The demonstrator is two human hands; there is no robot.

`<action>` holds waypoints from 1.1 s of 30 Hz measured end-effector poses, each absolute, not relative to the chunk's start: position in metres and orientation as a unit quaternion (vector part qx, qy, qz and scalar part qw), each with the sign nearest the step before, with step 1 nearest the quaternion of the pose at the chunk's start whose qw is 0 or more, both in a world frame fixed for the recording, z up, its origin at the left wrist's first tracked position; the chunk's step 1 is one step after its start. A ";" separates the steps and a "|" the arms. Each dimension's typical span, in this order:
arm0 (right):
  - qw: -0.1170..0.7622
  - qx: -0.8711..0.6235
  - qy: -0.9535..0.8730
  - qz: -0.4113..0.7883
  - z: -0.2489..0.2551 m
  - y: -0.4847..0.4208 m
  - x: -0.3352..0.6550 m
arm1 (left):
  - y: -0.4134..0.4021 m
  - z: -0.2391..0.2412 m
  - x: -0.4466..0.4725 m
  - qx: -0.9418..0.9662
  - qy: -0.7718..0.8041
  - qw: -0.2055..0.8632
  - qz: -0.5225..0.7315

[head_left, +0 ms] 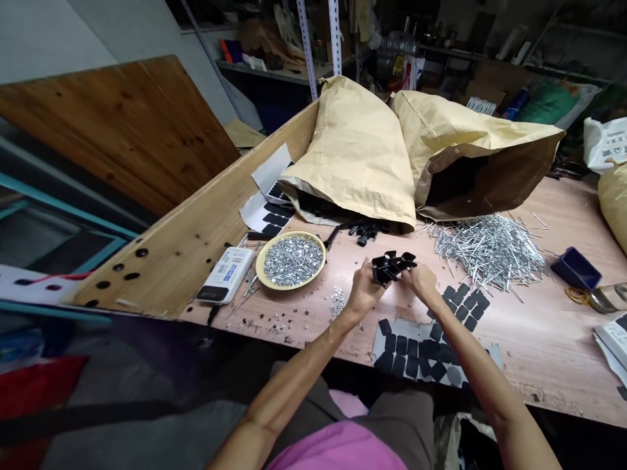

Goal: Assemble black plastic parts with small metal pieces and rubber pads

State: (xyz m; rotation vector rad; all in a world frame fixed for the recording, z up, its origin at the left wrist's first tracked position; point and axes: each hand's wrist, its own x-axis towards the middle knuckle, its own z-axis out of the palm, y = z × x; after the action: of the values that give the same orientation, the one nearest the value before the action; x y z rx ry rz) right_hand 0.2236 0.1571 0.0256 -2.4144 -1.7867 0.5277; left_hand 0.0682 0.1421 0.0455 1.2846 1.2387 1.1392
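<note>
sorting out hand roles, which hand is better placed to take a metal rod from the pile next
Probably the right hand: it is nearer the pile of metal rods, while the left hand is farther away and holds black parts.

Only unreadable print, on the white bag (598, 145) and white box (234, 266)

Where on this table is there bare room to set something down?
The widest bare patch of table lies right of the black pads, nearer than the blue tray. Another lies between the metal rods and the right-edge yellow bag. Left of the left hand is crowded: washer bowl, white box, loose washers.
</note>
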 end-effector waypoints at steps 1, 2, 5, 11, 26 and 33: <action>0.031 -0.800 -0.575 0.166 0.019 0.161 0.216 | 0.140 0.042 0.070 0.545 0.521 0.477 0.452; 0.027 -0.806 -0.569 0.162 0.015 0.166 0.210 | 0.140 0.039 0.071 0.559 0.531 0.462 0.439; 0.017 -0.813 -0.557 0.168 0.010 0.175 0.199 | 0.142 0.034 0.070 0.566 0.544 0.448 0.426; 0.034 -0.816 -0.553 0.167 0.021 0.172 0.217 | 0.153 0.036 0.060 0.402 0.476 0.631 0.462; 0.560 -0.524 -0.624 0.152 0.100 0.111 0.195 | 0.125 0.037 0.082 0.388 0.385 0.733 0.405; 0.487 -0.518 -0.697 0.095 0.089 0.110 0.200 | 0.126 0.034 0.089 0.433 0.411 0.698 0.396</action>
State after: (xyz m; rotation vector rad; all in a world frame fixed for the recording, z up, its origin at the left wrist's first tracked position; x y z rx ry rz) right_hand 0.2004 0.1102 0.0894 -1.2588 -1.6958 0.2315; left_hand 0.0886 0.1260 0.0337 0.9642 0.9174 0.8822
